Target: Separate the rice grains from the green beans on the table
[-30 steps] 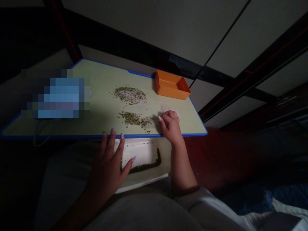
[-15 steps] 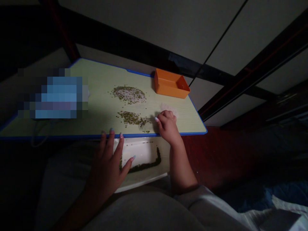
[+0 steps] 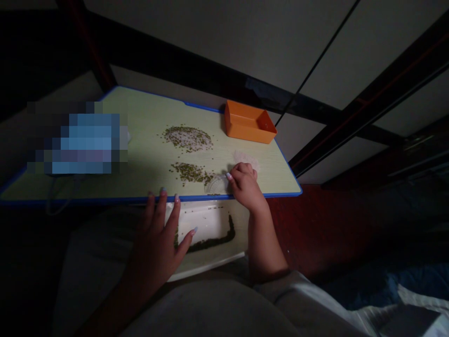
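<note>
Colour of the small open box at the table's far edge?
Orange, best seen in the head view.

Left hand (image 3: 158, 239) splayed, right hand (image 3: 244, 181) curled inward.

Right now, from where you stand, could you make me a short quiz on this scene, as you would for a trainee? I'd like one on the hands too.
1. True or false: the orange box stands on the table.
2. Multiple choice: what does the right hand hold?
A) a spoon
B) a clear tool
C) a blue cup
3. Fill in the missing word: below the near edge of the table, green bits lie in a white ____.

Key: 1. True. 2. B, a clear tool. 3. Tray.
</note>
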A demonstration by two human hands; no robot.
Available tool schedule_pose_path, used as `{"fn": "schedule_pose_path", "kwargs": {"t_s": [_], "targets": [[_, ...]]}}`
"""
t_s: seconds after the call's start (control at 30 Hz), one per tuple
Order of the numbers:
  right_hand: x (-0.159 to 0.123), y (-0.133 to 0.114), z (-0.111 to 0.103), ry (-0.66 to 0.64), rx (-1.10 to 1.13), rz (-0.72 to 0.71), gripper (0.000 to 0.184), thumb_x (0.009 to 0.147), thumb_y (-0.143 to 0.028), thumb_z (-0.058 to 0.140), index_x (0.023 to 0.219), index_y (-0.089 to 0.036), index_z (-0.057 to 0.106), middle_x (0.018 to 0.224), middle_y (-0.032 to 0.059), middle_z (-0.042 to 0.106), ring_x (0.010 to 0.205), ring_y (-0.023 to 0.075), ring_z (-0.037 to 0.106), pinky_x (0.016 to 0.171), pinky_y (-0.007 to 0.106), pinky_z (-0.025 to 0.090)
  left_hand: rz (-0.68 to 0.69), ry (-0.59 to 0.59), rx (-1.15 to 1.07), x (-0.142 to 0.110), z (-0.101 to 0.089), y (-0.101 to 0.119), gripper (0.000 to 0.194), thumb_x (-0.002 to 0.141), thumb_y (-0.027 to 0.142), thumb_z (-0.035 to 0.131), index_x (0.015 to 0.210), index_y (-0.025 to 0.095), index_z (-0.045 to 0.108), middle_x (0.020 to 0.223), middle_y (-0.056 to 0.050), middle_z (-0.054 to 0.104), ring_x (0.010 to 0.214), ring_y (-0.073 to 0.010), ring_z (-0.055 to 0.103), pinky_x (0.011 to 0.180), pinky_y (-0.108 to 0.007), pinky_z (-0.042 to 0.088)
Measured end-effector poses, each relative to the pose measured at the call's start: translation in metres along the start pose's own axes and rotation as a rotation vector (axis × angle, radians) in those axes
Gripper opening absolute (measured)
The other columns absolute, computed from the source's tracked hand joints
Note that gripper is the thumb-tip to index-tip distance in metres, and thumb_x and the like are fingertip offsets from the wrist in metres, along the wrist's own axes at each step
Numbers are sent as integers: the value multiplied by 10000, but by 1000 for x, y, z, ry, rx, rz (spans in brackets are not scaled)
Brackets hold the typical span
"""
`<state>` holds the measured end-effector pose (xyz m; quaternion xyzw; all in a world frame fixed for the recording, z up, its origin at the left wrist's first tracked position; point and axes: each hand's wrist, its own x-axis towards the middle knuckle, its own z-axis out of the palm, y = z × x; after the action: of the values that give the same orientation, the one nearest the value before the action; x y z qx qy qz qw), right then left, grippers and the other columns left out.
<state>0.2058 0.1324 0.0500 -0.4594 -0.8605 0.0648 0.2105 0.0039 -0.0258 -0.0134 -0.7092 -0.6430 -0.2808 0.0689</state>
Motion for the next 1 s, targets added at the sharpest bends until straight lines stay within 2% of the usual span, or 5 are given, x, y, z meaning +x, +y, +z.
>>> {"fn": "schedule_pose_path", "kwargs": {"t_s": [0.37,0.5,0.7,1.0], "targets": [[0,1,-2,-41,58,7,258,995,-275,424,841,-199,617,1035,74,588,1038,225,451,878,366,318,9,-6,8,0,1,0,821,879,362,555,1557,174,132,1617,-245,190,1511,-439,115,1145,-625,308],[-1,1,-4,-10,103,-7,253,989,-261,420,809,-203,587,1033,69,584,1039,221,461,888,366,322,-1,1,13,1,0,1,837,879,379,559,1561,187,114,1622,-235,184,1514,-432,110,1147,-622,307],[-1,3,-3,105,156,10,293,997,-292,376,760,-210,528,972,66,575,997,217,465,894,370,339,3,-2,20,1,0,1,845,882,386,549,1564,195,88,1621,-230,189,1513,-434,114,1141,-625,317],[-4,-7,-3,81,169,-89,299,990,-292,409,739,-201,545,945,53,577,994,199,487,908,364,330,3,13,28,2,1,1,845,883,396,538,1566,210,75,1624,-221,191,1508,-438,135,1126,-635,334]]}}
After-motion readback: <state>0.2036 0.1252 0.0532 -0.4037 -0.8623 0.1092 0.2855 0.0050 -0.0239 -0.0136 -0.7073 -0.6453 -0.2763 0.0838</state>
